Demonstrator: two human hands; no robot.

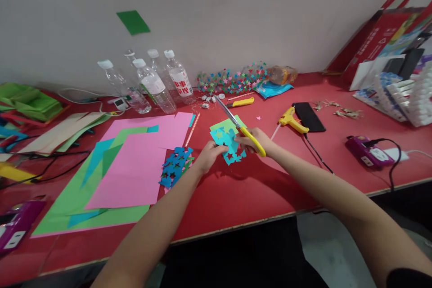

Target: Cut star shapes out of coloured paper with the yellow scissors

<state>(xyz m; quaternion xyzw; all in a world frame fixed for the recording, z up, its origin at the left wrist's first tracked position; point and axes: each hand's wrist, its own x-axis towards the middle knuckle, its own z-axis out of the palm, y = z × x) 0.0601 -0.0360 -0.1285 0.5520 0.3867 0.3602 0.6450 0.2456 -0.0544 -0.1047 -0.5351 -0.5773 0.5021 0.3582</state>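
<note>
Left hand (209, 156): pinched on a turquoise paper sheet with star-shaped cutouts (232, 142); right hand (263, 137): curled around yellow-handled metal scissors (249, 135), beside same sheet.

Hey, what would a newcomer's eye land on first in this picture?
Probably the yellow-handled scissors in the right hand, by the star-cut blue paper that the left hand grips. Next might come the broad pink sheet over green paper at left, then the multicolored stars clustered by the grey wall.
</note>
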